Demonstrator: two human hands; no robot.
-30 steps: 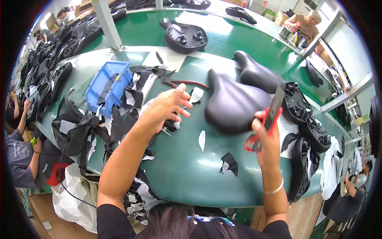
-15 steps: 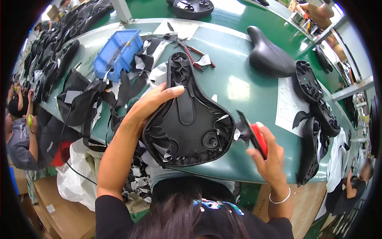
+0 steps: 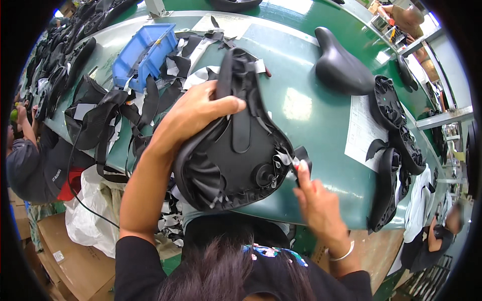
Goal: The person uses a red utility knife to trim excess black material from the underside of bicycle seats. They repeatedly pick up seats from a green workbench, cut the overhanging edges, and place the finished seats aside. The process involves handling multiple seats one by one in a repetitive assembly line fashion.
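A black bicycle saddle (image 3: 211, 155) is tilted underside up in front of me, its cover gathered in folds around the rim. My left hand (image 3: 201, 108) is closed around its left edge near the nose, thumb on the underside. On the right, my right hand (image 3: 319, 200) grips a red-and-black utility knife (image 3: 296, 169), mostly hidden by the fingers. The blade end meets the folded cover and pale lining (image 3: 282, 159) at the saddle's right rim. A loose black flap (image 3: 303, 158) stands out just beside it.
A blue bin (image 3: 143, 57) and black and white scraps (image 3: 105, 113) lie at the left. Another saddle (image 3: 341, 62) sits upright at the far right, near a paper sheet (image 3: 360, 130) and several upturned saddles (image 3: 387, 185). A red tool handle (image 3: 267, 71) shows behind the nose. Co-workers are at both sides.
My right hand has moved left, bringing the knife from beside the saddle to its right rim. The saddle has tilted and its nose has shifted up and right, covering most of the red-handled tools.
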